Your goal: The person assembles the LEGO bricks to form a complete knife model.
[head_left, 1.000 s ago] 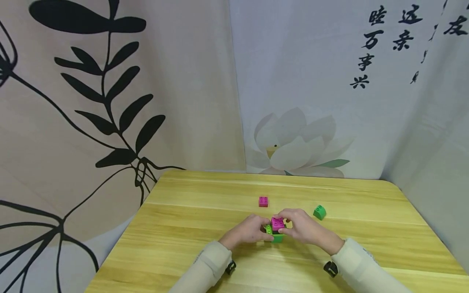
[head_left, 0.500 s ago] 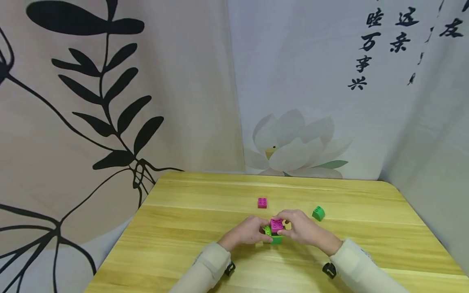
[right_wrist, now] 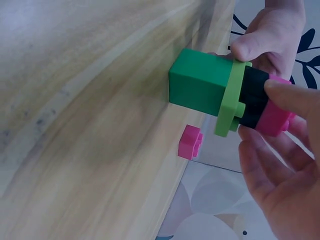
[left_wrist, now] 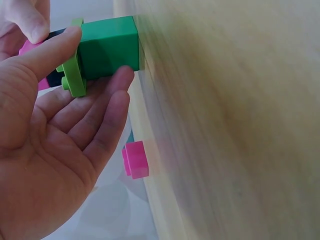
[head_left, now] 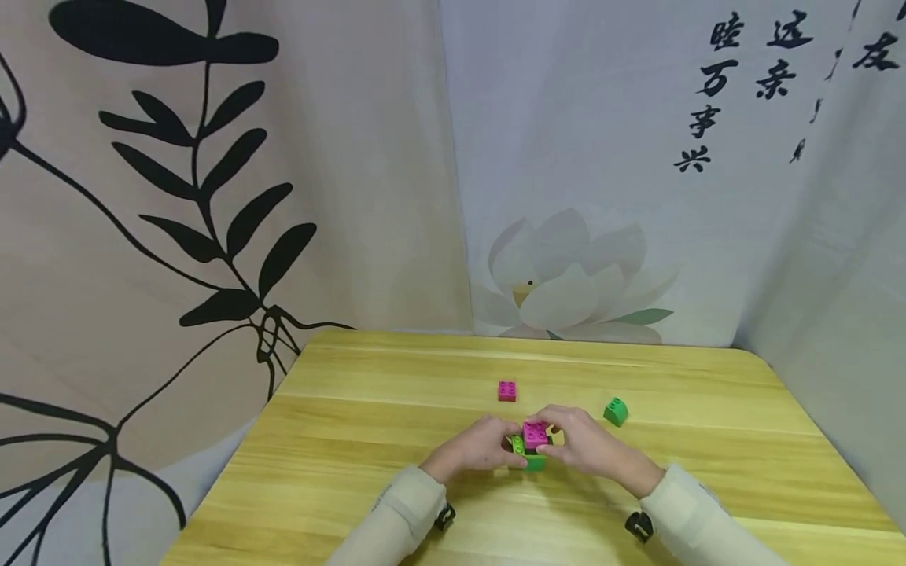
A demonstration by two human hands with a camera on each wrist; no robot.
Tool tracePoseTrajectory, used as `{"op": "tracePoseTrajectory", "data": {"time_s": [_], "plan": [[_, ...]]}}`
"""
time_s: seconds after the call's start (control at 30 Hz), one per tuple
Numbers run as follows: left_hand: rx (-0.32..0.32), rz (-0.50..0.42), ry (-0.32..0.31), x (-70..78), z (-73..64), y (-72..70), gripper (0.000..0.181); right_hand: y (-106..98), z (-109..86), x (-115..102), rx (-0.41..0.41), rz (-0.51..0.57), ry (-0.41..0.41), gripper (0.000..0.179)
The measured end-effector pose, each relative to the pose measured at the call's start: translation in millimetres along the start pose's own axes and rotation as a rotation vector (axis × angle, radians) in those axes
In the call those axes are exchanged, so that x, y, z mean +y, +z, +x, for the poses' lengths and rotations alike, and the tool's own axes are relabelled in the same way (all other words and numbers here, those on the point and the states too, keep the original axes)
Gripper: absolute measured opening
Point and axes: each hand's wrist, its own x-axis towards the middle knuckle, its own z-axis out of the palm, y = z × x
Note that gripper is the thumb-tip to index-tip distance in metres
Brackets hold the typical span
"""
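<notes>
A stack of toy building bricks stands on the table between the two hands. From the bottom up it has a green block (left_wrist: 110, 47), a lime plate (right_wrist: 230, 102), a black brick (right_wrist: 253, 95) and a magenta brick (head_left: 535, 435). My left hand (head_left: 484, 444) holds the lower part from the left, thumb near the lime plate and fingers along the other side of the stack. From the right, my right hand (head_left: 586, 442) pinches the magenta brick at the top, its thumb near the seam with the black one. Fingers hide part of the stack.
Behind the stack lies a loose magenta brick (head_left: 506, 391). A green brick with a sloped side (head_left: 616, 411) rests at the back right on the wooden table (head_left: 382, 393). A printed curtain (head_left: 382, 157) hangs behind the table's far edge.
Both hands and the stack stay almost where they were. The head view shifts only slightly, and the loose bricks have not moved.
</notes>
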Motion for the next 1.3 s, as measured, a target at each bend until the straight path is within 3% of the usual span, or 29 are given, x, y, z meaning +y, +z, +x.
{"op": "tracePoseTrajectory", "data": {"time_s": [0.27, 0.53, 0.9, 1.3], "plan": [[0.003, -0.025, 0.000, -6.6, -1.1, -0.4, 0.031, 3.7, 1.5, 4.5, -0.022, 0.061, 0.076, 0.033], [0.065, 0.029, -0.034, -16.5, 0.0, -18.8, 0.030, 4.7, 1.0, 5.6, -0.055, 0.107, 0.131, 0.036], [0.207, 0.047, -0.083, -31.1, 21.6, -40.5, 0.031, 8.9, 1.3, 10.3, -0.052, 0.148, 0.132, 0.034], [0.285, 0.044, -0.153, -47.0, 47.4, -37.6, 0.035, 9.7, 0.8, 13.8, -0.065, 0.166, 0.143, 0.035]]}}
